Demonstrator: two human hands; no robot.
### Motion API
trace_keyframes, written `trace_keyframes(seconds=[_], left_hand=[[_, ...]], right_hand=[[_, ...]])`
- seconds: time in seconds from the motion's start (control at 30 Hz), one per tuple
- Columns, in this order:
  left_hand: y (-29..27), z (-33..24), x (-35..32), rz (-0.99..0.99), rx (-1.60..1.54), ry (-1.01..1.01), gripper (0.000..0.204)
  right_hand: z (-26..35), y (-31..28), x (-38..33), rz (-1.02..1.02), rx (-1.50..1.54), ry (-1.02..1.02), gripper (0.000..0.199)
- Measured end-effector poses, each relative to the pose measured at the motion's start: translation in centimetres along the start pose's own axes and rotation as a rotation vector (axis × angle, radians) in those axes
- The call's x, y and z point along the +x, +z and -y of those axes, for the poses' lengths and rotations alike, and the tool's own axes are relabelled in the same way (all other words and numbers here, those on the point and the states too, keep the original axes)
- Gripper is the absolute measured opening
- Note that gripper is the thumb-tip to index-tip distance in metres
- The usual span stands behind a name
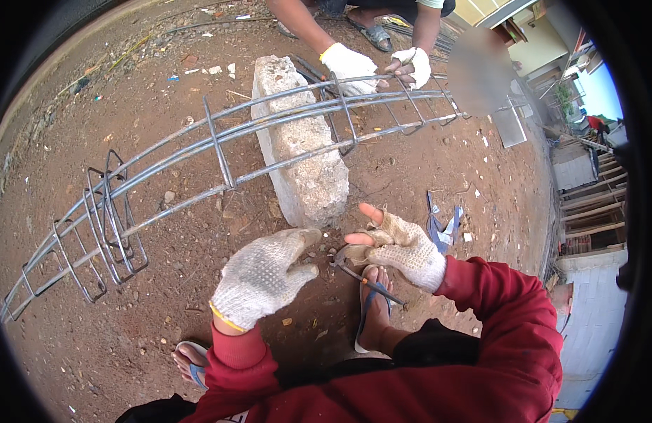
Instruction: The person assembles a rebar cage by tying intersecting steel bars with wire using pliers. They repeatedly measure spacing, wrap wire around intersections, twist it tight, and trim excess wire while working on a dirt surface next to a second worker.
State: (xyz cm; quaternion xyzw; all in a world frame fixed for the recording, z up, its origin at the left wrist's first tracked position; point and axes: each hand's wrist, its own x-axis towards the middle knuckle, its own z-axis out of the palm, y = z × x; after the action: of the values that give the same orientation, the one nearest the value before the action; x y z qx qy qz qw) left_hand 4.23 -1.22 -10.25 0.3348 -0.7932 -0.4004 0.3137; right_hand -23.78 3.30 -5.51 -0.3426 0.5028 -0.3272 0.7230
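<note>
My left hand (264, 276) wears a white knit glove, its fingers stretched toward my right hand and holding nothing. My right hand (398, 247) is in a worn fingerless glove, palm turned left, thumb up, fingers apart. The two hands are close together, fingertips almost touching. A thin metal tying tool (368, 282) lies just under my right hand, across my sandalled right foot (374, 310). Beyond my hands a long rebar cage (220, 151) with stirrups rests across a concrete block (305, 162).
At the far end of the cage, another person's hands in white gloves (350, 69) grip the bars. Loose stirrups (114, 225) bunch at the cage's left end. Blue scraps (442, 227) lie on the red dirt to the right. Timber stacks (586, 211) stand at the right edge.
</note>
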Motion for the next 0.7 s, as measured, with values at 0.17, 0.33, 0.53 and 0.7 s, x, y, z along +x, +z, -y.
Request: trace_keyframes(seconds=[0.17,0.33,0.53,0.7], left_hand=[[3.0,2.4,0.0,0.243,0.178,-0.244,0.030],[3.5,7.4,-0.1,0.358,0.260,-0.650,0.045],[4.1,10.1,-0.9,-0.396,-0.592,-0.840,0.042],[6.0,9.3,0.0,-0.854,-1.445,-0.424,0.016]], right_hand=[[-2.2,-2.3,0.2,-0.061,-0.434,0.226,0.048],[-7.9,-2.4,-0.4,0.195,-1.703,0.309,0.054],[-10.7,-3.2,1.3,0.050,-1.822,0.440,0.044],[-5.3,-1.2,0.4,0.111,-1.905,0.441,0.038]])
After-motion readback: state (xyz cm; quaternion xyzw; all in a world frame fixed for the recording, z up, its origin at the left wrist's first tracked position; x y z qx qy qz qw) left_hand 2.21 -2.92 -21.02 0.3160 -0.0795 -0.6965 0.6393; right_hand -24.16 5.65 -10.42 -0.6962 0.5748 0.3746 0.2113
